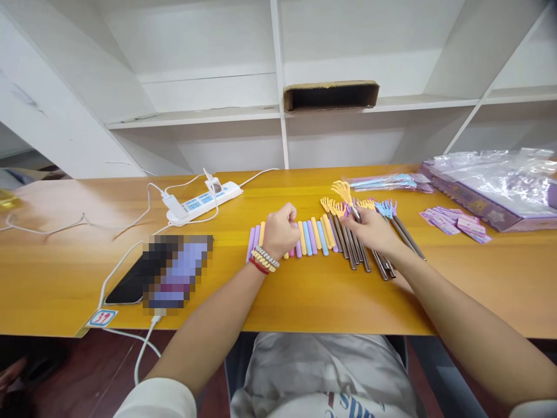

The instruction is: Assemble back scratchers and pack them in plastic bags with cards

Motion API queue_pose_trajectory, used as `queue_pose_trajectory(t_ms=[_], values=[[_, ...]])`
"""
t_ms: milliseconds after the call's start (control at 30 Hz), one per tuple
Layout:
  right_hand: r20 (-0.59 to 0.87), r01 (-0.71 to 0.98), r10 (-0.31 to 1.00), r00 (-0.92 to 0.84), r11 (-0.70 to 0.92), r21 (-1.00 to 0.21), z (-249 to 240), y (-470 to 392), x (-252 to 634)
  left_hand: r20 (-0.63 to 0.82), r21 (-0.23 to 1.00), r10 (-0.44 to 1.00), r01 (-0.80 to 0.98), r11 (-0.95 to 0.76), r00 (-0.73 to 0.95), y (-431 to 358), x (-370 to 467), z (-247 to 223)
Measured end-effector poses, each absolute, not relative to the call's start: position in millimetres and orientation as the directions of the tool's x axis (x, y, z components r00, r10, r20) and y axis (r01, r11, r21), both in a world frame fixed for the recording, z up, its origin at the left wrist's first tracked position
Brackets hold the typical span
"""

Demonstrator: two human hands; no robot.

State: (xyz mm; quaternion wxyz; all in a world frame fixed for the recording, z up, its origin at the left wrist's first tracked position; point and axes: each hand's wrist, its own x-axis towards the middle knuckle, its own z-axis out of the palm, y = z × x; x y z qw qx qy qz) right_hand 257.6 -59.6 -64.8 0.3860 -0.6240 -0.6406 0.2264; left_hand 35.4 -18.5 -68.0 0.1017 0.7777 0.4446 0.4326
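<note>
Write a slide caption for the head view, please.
Right hand holding a yellow-headed back scratcher, left hand at a row of pastel sticks.

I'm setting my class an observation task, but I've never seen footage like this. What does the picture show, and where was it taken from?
There is no machine here, just a person's two bare hands. The single view comes from a camera worn on their head, looking forward and down. On the wooden table lie a row of pastel sticks and a pile of metal rods with claw-shaped heads. The right hand holds a yellow-headed claw piece. The left hand is curled over the row; whether it grips anything is hidden. Further out are a power strip, a dark phone, small cards and a purple box.
</note>
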Motion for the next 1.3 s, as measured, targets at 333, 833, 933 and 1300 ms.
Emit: queue_pose_trajectory(t_ms=[333,833,933,1300], values=[[0.088,0.991,0.996,-0.015,0.026,-0.131,-77.4,-67.5,219.5,0.517,0.672,0.835,0.517,-0.531,0.185,-27.4,44.9,-70.0],[0.150,0.445,0.948,-0.280,0.266,-0.855,-63.7,-72.6,230.9,0.258,0.785,0.774,0.342,-0.516,0.578,-33.9,50.9,-67.9],[0.144,0.399,0.932,-0.331,0.277,-0.874,-66.2,-73.8,230.6,0.145,0.937,0.799,0.178,-0.300,0.583,-37.4,57.1,-68.5],[0.198,-0.040,0.978,0.073,0.201,-0.979,-57.8,-62.3,258.4,0.342,0.678,0.787,0.445,-0.585,0.514,-29.6,41.8,-65.5]])
